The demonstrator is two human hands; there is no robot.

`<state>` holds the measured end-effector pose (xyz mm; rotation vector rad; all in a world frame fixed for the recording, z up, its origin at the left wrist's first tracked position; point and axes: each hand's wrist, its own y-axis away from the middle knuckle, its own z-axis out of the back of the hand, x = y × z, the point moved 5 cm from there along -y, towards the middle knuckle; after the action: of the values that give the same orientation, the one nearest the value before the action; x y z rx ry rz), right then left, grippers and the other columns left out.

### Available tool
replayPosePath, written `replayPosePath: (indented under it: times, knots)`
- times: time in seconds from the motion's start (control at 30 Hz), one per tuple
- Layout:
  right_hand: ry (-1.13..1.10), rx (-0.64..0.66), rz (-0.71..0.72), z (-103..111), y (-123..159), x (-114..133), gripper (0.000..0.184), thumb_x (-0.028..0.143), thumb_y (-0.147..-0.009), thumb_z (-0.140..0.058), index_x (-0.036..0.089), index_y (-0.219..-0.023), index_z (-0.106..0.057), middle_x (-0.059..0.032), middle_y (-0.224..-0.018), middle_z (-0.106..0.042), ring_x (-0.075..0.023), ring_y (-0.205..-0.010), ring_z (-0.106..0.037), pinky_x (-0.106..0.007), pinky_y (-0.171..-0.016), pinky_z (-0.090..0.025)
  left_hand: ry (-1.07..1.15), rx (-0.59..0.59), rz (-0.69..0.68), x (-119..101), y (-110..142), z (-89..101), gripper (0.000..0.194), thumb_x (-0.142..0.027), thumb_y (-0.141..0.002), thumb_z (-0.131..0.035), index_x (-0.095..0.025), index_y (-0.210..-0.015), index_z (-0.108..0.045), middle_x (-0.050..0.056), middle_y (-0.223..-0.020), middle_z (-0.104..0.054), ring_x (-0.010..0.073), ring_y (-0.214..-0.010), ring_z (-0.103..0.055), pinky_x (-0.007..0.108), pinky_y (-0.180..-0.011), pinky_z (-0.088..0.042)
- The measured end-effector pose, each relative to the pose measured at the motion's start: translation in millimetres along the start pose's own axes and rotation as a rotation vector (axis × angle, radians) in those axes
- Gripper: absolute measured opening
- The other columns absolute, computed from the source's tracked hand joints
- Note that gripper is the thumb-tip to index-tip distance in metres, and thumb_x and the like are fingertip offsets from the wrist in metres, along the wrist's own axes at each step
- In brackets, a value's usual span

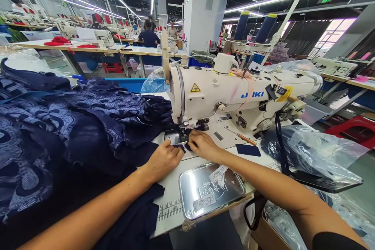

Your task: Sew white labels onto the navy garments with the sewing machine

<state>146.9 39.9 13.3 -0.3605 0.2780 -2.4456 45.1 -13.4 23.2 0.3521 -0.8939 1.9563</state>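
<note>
From my remote post, via the head view, I log the left hand (pixel 165 159) curled with its fingers drawn in at the edge of the navy cloth (pixel 142 152), and the right hand (pixel 202 145) bent narrow over dark fabric just beside the presser foot (pixel 183 136); I cannot tell whether either grips the cloth. I note the cloth heaped left of the sewing machine (pixel 211 90), reaching the needle area, with a metal tin (pixel 190 183) nearer the operator and 2 thread cones (pixel 241 26) above.
</note>
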Motion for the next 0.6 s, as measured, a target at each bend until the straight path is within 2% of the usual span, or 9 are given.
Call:
replayPosePath:
  times: [0.17,0.33,0.5,0.6]
  knots:
    - [-0.187,0.004,-0.081,-4.0,-3.2,-2.1,0.014,0.012,-0.079,-0.048,0.014,-0.068,-0.055,-0.0031,-0.08,-0.056,-0.013,-0.073,-0.052,-0.024,-0.066,-0.038,0.015,-0.014,0.034,-1.1,-3.4,-0.1,0.028,-0.003,-0.083,-0.03,-0.009,-0.075,-0.057,0.001,-0.049,-0.053,0.0129,-0.044,-0.048,0.029,-0.054,-0.033]
    - [-0.219,-0.013,-0.13,-4.5,-2.4,-2.1,0.014,0.013,-0.078,-0.048,0.015,-0.066,-0.055,-0.0026,-0.079,-0.056,-0.013,-0.072,-0.052,-0.024,-0.066,-0.037,0.034,0.041,0.011,-4.0,-4.5,-5.4,0.03,-0.001,-0.082,-0.029,-0.009,-0.074,-0.057,0.002,-0.049,-0.053,0.0134,-0.044,-0.047,0.03,-0.055,-0.033]
    - [-0.226,-0.044,-0.072,-3.5,-0.3,-1.6,0.013,0.012,-0.078,-0.049,0.015,-0.067,-0.056,-0.0029,-0.078,-0.056,-0.014,-0.075,-0.052,-0.026,-0.069,-0.038,0.03,0.059,-0.001,-4.7,-4.7,-7.1,0.029,-0.001,-0.08,-0.031,-0.01,-0.07,-0.056,0.002,-0.049,-0.053,0.0135,-0.044,-0.047,0.03,-0.056,-0.032]
    - [-0.329,-0.051,-0.039,-1.7,0.9,-4.8,0.012,0.011,-0.078,-0.051,0.015,-0.07,-0.06,-0.0025,-0.079,-0.057,-0.0135,-0.077,-0.053,-0.026,-0.072,-0.04,0.068,0.093,0.017,-3.9,-5.2,-8.7,0.029,-0.001,-0.08,-0.03,-0.01,-0.07,-0.056,0.003,-0.05,-0.053,0.0139,-0.044,-0.048,0.03,-0.056,-0.032]
